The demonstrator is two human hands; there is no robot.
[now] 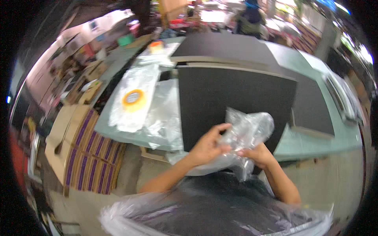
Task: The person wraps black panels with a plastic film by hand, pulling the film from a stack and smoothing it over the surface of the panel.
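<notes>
A crumpled clear plastic bag is bunched between my two hands, in front of a large black panel. My left hand pinches its left side, thumb and fingers closed on the film. Its lower right part is gripped by my right hand, whose fingers are partly hidden by the folds. Some film hangs below both hands. Close to me at the bottom, a dark surface shows through more clear plastic; what it is, I cannot tell.
On the green table, flat clear bags lie left of the panel, with a yellow tape roll on them. More black panels lie behind and to the right. Bundled cardboard stands at lower left. A person is far back.
</notes>
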